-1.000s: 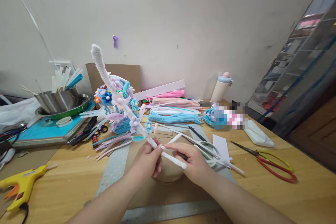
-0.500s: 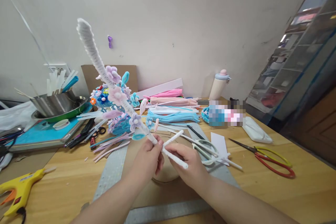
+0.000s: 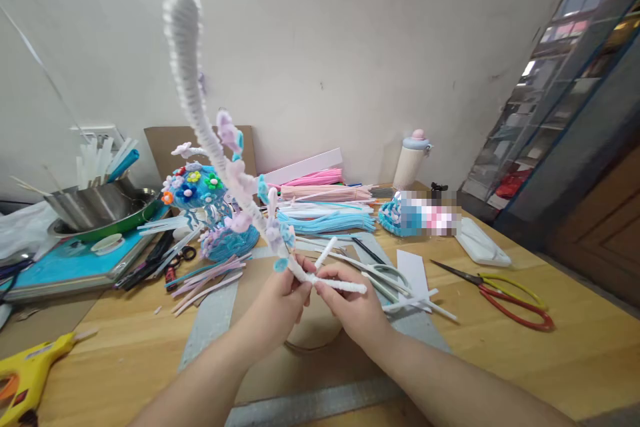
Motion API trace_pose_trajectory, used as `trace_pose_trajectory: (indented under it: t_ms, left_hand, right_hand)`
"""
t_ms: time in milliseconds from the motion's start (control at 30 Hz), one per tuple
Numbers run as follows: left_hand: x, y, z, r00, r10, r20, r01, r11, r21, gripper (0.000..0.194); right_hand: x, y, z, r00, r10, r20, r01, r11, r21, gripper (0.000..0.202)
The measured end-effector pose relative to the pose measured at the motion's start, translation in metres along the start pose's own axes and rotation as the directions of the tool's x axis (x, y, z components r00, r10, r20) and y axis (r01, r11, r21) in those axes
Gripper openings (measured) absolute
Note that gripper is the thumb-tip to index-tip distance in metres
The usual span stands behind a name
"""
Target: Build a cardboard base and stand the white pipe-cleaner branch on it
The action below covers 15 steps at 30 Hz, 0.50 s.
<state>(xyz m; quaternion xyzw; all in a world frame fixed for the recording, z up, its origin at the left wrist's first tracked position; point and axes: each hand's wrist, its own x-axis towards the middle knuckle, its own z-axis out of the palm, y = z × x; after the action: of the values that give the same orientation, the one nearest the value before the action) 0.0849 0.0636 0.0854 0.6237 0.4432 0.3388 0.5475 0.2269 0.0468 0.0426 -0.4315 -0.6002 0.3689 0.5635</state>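
A pale wall [image 3: 320, 47] stands behind a wooden bench [image 3: 500, 367], with shelving [image 3: 543, 90] beyond the bench at the far right. The white stem [image 3: 200, 113], fuzzy and wrapped, is held above the middle of the near part of the bench, leaning up and left, its thick tip against the wall. Purple, pink and blue flowers [image 3: 241, 179] line it, and near its foot it forks into two short white branches [image 3: 326, 253]. The left hand [image 3: 280, 300] has its grip closed, thumb and fingers pinching the stem just below the flowers. The right hand [image 3: 357, 307] pinches it at the fork, thumb and fingers closed; the hands nearly touch.

Under them lie a cardboard sheet [image 3: 273, 373] and a grey mat [image 3: 207, 333]. Behind the stem, a blue flower-covered ornament [image 3: 195, 192] crowds its left side. Bundles of blue pipe cleaners [image 3: 327, 222] and pink pipe cleaners [image 3: 320, 177] fill the back. Pale green scissors [image 3: 395, 275] lie close beyond the right hand, beside a white card [image 3: 413, 273].

Farther right, the red-and-yellow scissors [image 3: 515, 300] lie between the mat and the bench's slanting right edge. A yellow glue gun [image 3: 35, 370] sits at the near left, cut off by the view; a steel bowl [image 3: 95, 203] stands behind it, and a bottle [image 3: 411, 163] near the wall.
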Motion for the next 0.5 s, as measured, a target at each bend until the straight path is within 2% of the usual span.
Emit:
trace_pose_trajectory:
  t_ms: [133, 267, 500]
  left_hand:
    - [-0.001, 0.003, -0.007, 0.995, 0.089, 0.050, -0.092, 0.994, 0.055, 0.010]
    - [0.000, 0.003, -0.011, 0.989, 0.115, 0.089, -0.122, 0.989, 0.084, 0.010]
    - [0.007, -0.012, -0.009, 0.996, 0.081, 0.025, -0.083, 0.992, 0.096, 0.009]
  right_hand:
    - [0.001, 0.004, -0.002, 0.994, 0.103, 0.037, -0.105, 0.992, 0.065, 0.015]
    - [0.001, 0.009, -0.001, 0.980, 0.185, 0.073, -0.195, 0.965, 0.174, 0.018]
    - [0.003, 0.013, 0.004, 0.945, 0.308, 0.111, -0.327, 0.894, 0.305, 0.019]
